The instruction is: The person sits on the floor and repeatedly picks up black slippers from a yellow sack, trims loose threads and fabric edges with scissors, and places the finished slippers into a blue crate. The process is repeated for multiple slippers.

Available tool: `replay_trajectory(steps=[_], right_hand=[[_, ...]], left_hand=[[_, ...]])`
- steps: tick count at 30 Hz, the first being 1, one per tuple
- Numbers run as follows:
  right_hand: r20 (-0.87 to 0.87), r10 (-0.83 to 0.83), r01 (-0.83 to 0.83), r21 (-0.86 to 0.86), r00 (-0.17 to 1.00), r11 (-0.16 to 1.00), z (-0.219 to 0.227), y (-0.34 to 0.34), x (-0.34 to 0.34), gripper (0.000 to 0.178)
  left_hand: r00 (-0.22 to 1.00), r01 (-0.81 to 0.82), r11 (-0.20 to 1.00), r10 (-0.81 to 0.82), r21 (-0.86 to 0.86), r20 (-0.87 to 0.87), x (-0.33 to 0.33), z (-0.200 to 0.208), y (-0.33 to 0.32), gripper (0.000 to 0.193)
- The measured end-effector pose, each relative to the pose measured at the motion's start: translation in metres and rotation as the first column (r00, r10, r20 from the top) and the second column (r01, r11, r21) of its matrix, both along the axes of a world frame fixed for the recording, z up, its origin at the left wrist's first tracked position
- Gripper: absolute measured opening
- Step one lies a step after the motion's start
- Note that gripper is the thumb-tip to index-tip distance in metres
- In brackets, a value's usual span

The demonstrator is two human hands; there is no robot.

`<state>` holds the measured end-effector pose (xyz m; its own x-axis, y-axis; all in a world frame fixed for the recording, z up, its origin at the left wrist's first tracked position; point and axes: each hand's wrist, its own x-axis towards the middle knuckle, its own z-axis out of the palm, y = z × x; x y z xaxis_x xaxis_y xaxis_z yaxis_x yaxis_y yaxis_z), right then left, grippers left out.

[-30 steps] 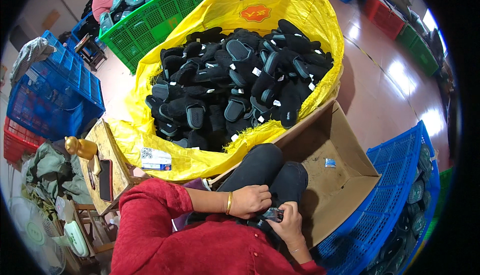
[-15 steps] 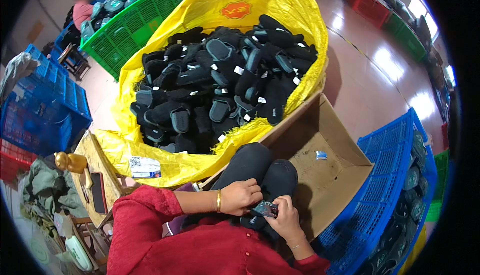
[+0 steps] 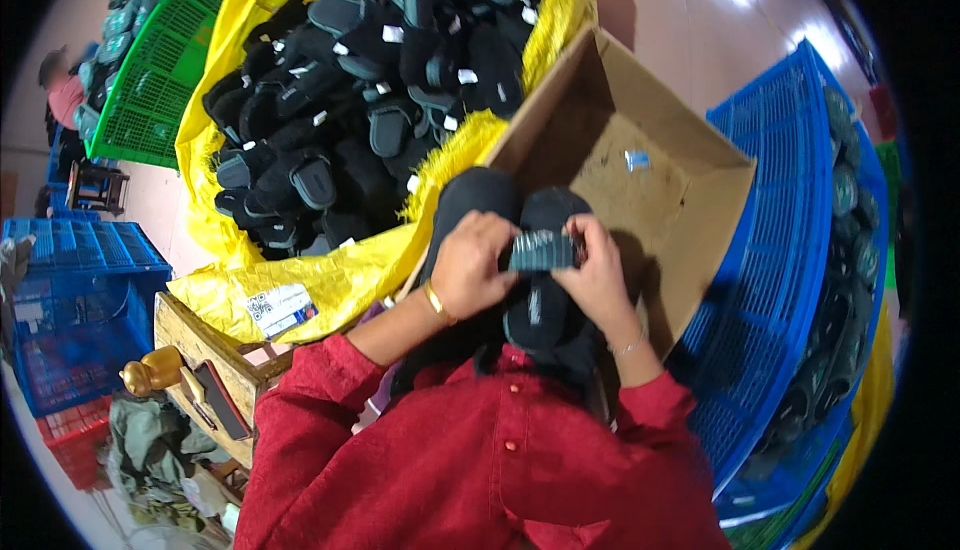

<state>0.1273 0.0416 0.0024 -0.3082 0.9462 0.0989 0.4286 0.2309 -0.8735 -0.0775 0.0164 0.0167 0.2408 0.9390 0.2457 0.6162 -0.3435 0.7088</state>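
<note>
Both hands meet over the person's lap, just in front of the cardboard box (image 3: 690, 200). Left hand (image 3: 468, 268) is closed on the left end of a small dark ribbed piece (image 3: 542, 250); right hand (image 3: 600, 275) is closed on its right end. The piece lies between the two hands, long axis running left to right, roughly level, with each hand equally near. Directly below it, toward the body, a black slipper (image 3: 540, 315) rests on the lap, toe pointing away toward the box; whether the piece is attached to it cannot be told. The box stands open and nearly bare, tipped toward the person, holding one small pale tag (image 3: 636, 160). Left of the box, a yellow sack (image 3: 330, 280) lies open, filled with black slippers (image 3: 380, 80). Right of the box stands a blue crate (image 3: 790, 250); beyond the sack, a green crate (image 3: 160, 80). Near left of the box, a wooden bench (image 3: 205, 350) carries a phone (image 3: 222, 400). The floor (image 3: 700, 20) is pale and glossy.
</note>
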Motion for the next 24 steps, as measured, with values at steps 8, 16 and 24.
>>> replay_trajectory(steps=[8,16,24], right_hand=[[0.043,-0.118,0.107,0.193,0.992,0.975,0.001,0.013,-0.016,0.036],[-0.019,-0.229,0.228,0.188,0.973,0.955,0.005,-0.015,-0.039,0.026],[-0.536,-0.368,0.045,-0.522,0.760,0.852,0.017,-0.059,0.004,0.012]], left_hand=[[0.972,-0.235,0.972,0.236,-0.019,0.020,0.018,-0.003,0.014,0.032],[0.897,-0.420,0.878,0.441,0.229,-0.044,0.031,-0.021,0.044,0.018],[0.992,-0.071,0.924,0.103,0.375,-0.066,0.014,0.000,0.007,0.024]])
